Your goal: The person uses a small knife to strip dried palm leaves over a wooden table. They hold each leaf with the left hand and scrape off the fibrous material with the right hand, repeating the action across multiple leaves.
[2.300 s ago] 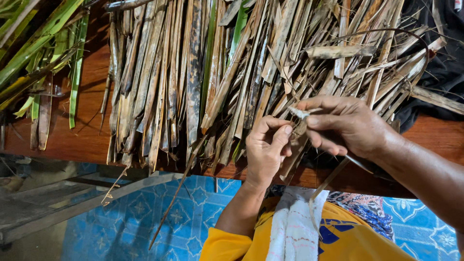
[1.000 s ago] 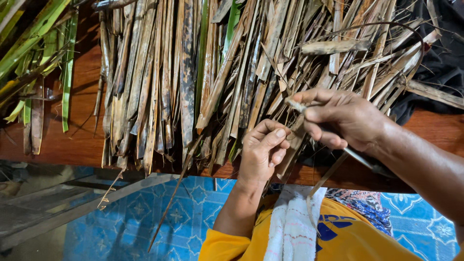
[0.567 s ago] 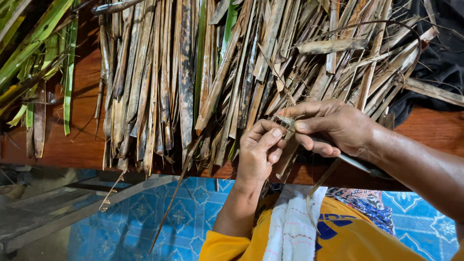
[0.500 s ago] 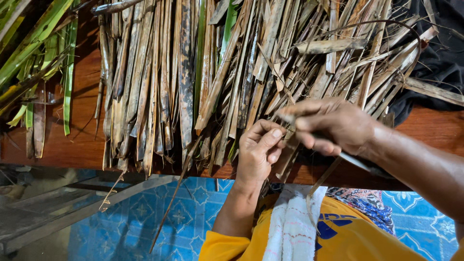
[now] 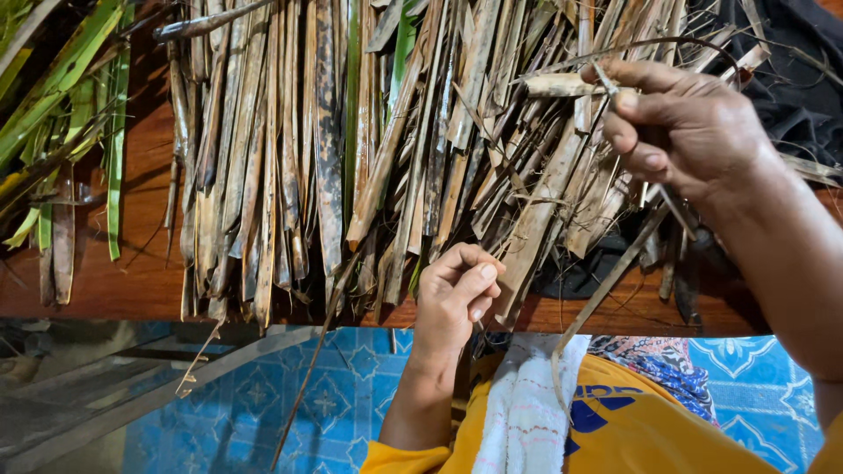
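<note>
Where the brown wooden tabletop (image 5: 132, 281) meets the blue patterned floor (image 5: 290, 412), the items lie as follows.

Left hand (image 5: 455, 294): at the near edge of the tabletop, fingers curled tight, thumb pressed to the forefinger in a pinch. What it pinches is too thin to make out; it touches the lower ends of the leaf heap.

Right hand (image 5: 685, 127): raised over the right part of the heap, well apart from the left hand. Its fingers are closed narrowly on a slender blade (image 5: 676, 206), which runs down and out below the palm. Thumb and forefinger also nip a thin dark midrib (image 5: 667, 41), which arcs up and over the hand.

Dried palm leaves (image 5: 369, 149): a dense heap of brown and grey strips, laid mostly lengthwise across the tabletop, lower ends overhanging the near edge. A few green strips show among them.

Green leaves (image 5: 61, 96): a separate bundle at the far left, fresh, lying aslant.

Dark cloth (image 5: 781, 61): top right, partly under the heap.

White towel (image 5: 527, 404): over the lap, on the yellow garment (image 5: 650, 430), just below the left hand.
</note>
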